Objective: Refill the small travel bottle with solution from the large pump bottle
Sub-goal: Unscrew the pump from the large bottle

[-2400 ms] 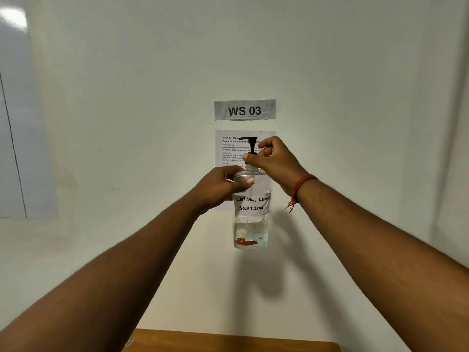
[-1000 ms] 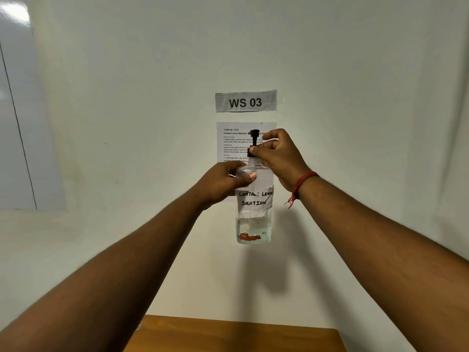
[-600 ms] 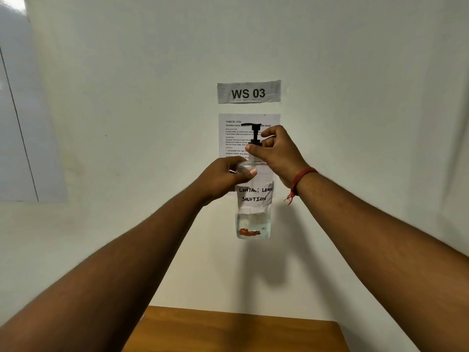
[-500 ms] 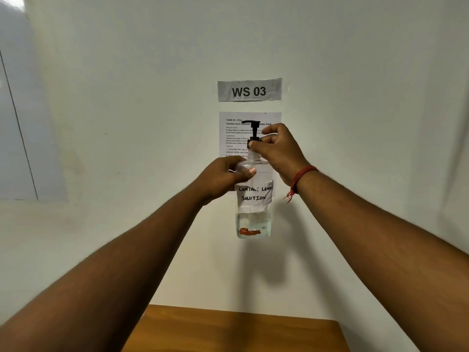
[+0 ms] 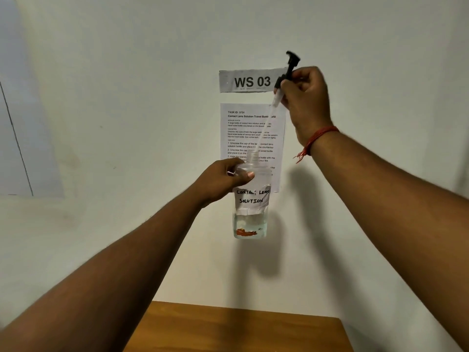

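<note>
— Where is the large pump bottle (image 5: pixel 250 199) held?

— It is gripped at its shoulder by the left hand (image 5: pixel 223 180), fingers and thumb curled round the clear plastic. It is kept upright in the air in front of the white wall (image 5: pixel 127 97), well above the wooden table (image 5: pixel 236 329). A little clear liquid is seen at the bottom, beneath a paper label lettered "CONTACT LENS SOLUTION", and a red mark is seen near the base.

— And the pump?

— The black pump head (image 5: pixel 289 68) is clear of the neck, which is left open. It is pinched at its collar by the curled fingers of the right hand (image 5: pixel 305 102), up and to the right of the bottle, and is tilted. Its clear dip tube (image 5: pixel 266 123) is slanted down towards the neck; whether the tube's tip is inside the opening cannot be told.

— What else is seen?

— A red thread (image 5: pixel 317 138) is worn on the right wrist. A sign reading "WS 03" (image 5: pixel 250 81) is fixed to the wall, with a printed task sheet (image 5: pixel 250 133) below it, partly covered by the bottle.
</note>
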